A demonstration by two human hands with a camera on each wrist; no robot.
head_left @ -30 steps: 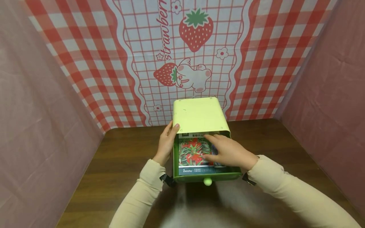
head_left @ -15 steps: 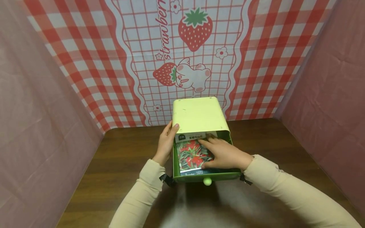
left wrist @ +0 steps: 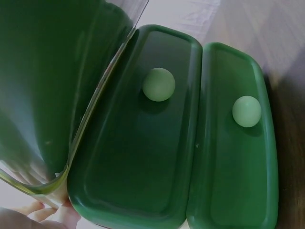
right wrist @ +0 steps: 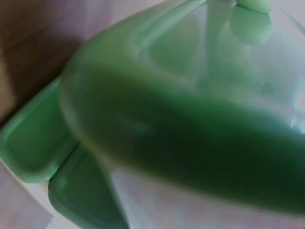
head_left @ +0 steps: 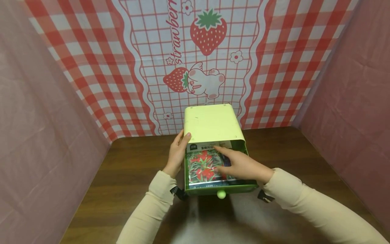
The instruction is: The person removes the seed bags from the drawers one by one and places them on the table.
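Note:
A drawer cabinet [head_left: 211, 123] with a pale yellow-green top stands on the table, its upper green drawer [head_left: 198, 191] pulled out. A printed packet [head_left: 202, 162] with a picture of red flowers lies flat at the drawer's left. Part of a darker packet [head_left: 233, 181] shows beside it under the right hand. My left hand [head_left: 176, 152] rests along the cabinet's left side, thumb at the top front corner. My right hand [head_left: 243, 164] reaches over the drawer, index finger and thumb spread apart at the flower packet's right part; its other fingers are mostly hidden.
Two lower green drawers [left wrist: 138, 133] with round knobs sit closed in the left wrist view. Behind the cabinet hangs a strawberry-print cloth [head_left: 210, 64]. Pink cloth walls [head_left: 341, 88] flank the wooden table [head_left: 115, 179].
The flower packet has shifted left, after dipping towards the drawer front half a second ago. My right hand moved left over the packets, then back right. My left hand stays in place.

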